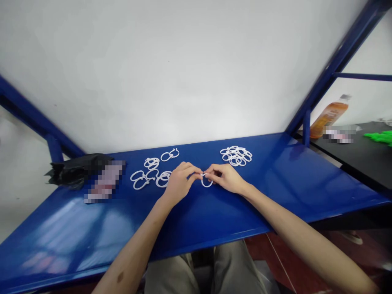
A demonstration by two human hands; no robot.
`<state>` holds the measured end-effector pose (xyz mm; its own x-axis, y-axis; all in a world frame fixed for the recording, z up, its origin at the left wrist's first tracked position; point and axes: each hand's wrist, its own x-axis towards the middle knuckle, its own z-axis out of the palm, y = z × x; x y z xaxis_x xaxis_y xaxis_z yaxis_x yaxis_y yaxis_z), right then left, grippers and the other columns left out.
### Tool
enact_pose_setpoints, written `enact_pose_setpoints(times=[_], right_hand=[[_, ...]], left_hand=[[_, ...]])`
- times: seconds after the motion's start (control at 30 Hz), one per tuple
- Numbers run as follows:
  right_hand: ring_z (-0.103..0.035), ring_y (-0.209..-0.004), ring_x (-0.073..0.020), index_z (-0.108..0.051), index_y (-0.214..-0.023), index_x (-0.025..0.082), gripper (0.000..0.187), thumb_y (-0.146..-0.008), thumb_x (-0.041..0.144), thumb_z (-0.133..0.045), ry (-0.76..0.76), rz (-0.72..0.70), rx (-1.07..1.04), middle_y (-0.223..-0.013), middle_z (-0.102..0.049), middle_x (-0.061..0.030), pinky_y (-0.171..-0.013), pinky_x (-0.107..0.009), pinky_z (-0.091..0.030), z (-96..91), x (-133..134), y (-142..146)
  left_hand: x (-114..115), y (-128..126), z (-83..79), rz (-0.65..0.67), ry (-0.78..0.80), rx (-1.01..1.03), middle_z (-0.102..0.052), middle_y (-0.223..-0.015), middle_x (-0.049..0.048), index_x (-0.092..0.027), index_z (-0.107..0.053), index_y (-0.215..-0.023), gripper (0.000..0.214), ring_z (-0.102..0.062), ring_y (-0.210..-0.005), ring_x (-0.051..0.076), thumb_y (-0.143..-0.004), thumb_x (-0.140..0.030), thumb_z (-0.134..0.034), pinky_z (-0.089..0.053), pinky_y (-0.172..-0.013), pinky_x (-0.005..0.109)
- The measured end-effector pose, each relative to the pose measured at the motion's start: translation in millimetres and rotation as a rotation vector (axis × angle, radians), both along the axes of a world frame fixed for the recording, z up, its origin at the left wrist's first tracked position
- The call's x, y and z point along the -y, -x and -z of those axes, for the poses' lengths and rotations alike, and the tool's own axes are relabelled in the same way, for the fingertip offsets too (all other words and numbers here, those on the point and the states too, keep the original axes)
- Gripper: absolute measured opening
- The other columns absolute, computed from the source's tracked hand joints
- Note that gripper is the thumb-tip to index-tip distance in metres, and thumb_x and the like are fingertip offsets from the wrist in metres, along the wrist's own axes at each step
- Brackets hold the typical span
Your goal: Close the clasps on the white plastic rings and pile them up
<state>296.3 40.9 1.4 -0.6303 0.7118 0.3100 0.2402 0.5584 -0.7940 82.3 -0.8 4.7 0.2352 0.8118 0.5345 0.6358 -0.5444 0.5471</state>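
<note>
Between my two hands is a white plastic ring (207,186), its top edge pinched from both sides. My left hand (180,181) is closed on the ring's left end, and my right hand (225,176) is closed on its right end. Whether the ring's ends are joined is hidden by the fingertips. Several loose white rings (140,179) lie left of my left hand, some with visibly parted ends. Beyond my right hand sits a heap of white rings (235,156), overlapping one another.
A blue tabletop (214,220) lies under everything, against a pale wall. At the left are a black plastic bag (73,169) and a blurred-out packet (105,181). On a dark side table (352,153) at the right stand an orange drink bottle (329,116) and green pieces (379,136).
</note>
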Motion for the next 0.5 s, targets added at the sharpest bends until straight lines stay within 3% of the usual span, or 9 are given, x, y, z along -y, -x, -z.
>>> enact_pose_setpoints(times=[0.13,0.27,0.37,0.5], right_hand=[[-0.059,-0.063,-0.0101,-0.069,-0.094,0.018,0.019,-0.097,0.035,-0.059,-0.095,-0.049,0.069,-0.075,-0.068,0.0013,-0.063,-0.021,-0.043,-3.1,2.3,-2.1],[-0.060,-0.071,-0.0127,-0.069,-0.096,0.019,0.018,-0.100,0.031,-0.056,-0.277,-0.085,0.167,-0.081,-0.070,-0.0016,-0.068,-0.022,-0.043,-3.2,3.4,-5.3],[-0.058,-0.072,-0.0142,-0.069,-0.094,0.018,0.022,-0.101,0.029,-0.052,-0.423,-0.095,0.225,-0.077,-0.067,-0.0028,-0.067,-0.023,-0.042,-2.5,3.5,-6.7],[-0.054,-0.070,-0.0147,-0.068,-0.093,0.017,0.027,-0.103,0.030,-0.046,-0.505,-0.081,0.257,-0.074,-0.064,-0.0034,-0.065,-0.023,-0.039,-1.1,2.6,-6.9]], left_hand=[[1.0,2.4,0.0,0.021,-0.050,-0.107,-0.072,-0.087,-0.0006,-0.024,-0.070,-0.078,0.019,-0.058,-0.084,0.016,-0.093,-0.019,-0.059,-0.045,-0.082,0.033],[2.7,2.4,-0.5,0.003,-0.026,-0.189,-0.073,-0.086,-0.0023,-0.024,-0.070,-0.078,0.014,-0.056,-0.084,0.017,-0.090,-0.020,-0.064,-0.041,-0.080,0.033],[4.1,1.3,0.6,0.005,0.002,-0.233,-0.073,-0.086,-0.0037,-0.024,-0.069,-0.078,0.013,-0.056,-0.086,0.017,-0.089,-0.020,-0.066,-0.038,-0.079,0.033],[5.0,0.0,3.2,-0.012,0.018,-0.268,-0.072,-0.084,-0.0039,-0.024,-0.068,-0.079,0.015,-0.055,-0.085,0.017,-0.092,-0.021,-0.062,-0.035,-0.077,0.034]])
